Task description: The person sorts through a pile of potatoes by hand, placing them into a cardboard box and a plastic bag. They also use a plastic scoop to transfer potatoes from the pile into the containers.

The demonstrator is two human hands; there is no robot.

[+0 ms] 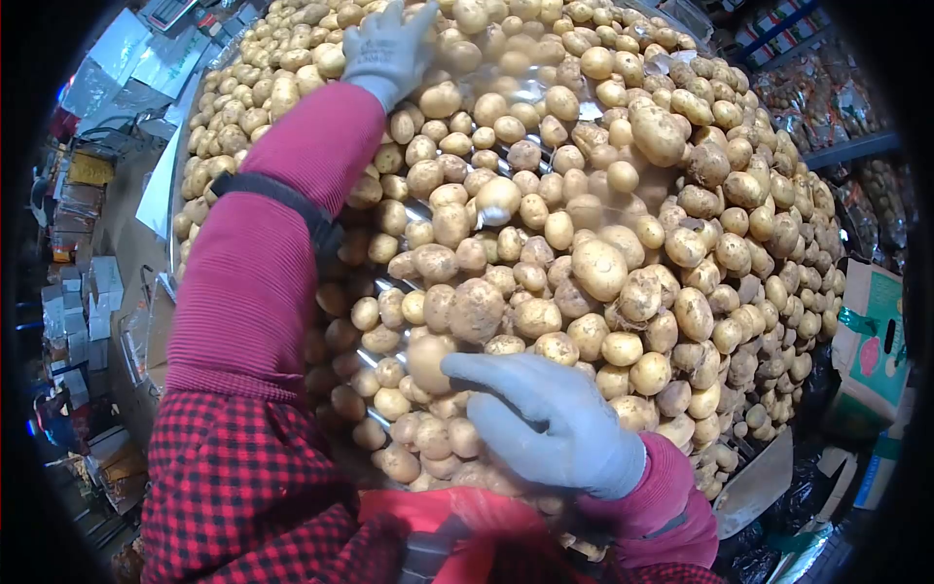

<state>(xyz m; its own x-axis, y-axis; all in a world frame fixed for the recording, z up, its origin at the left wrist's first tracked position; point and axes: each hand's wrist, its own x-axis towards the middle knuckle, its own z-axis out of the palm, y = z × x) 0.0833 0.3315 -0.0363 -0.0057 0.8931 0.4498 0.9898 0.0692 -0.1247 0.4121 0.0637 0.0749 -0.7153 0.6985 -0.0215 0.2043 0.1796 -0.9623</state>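
Note:
Potatoes (pixel 477 310) of mixed sizes, many smudged with soil, lie in a large heap across the whole middle of the view. At the far side of the heap, my left hand (pixel 389 51) in a grey glove rests over the potatoes with its fingers spread. My right hand (pixel 555 423), gloved the same way, is low over the near side, thumb and fingers apart. Its foremost fingertip is right at the side of a blurred potato (pixel 428 363). Several potatoes near the centre are smeared by motion.
Metal bars (pixel 394 285) show between the potatoes. A green and tan cardboard box (pixel 871 341) stands at the right. Shelves with bagged goods (pixel 812 102) are at the upper right. Stacked boxes (pixel 92 292) line the left beyond a strip of floor.

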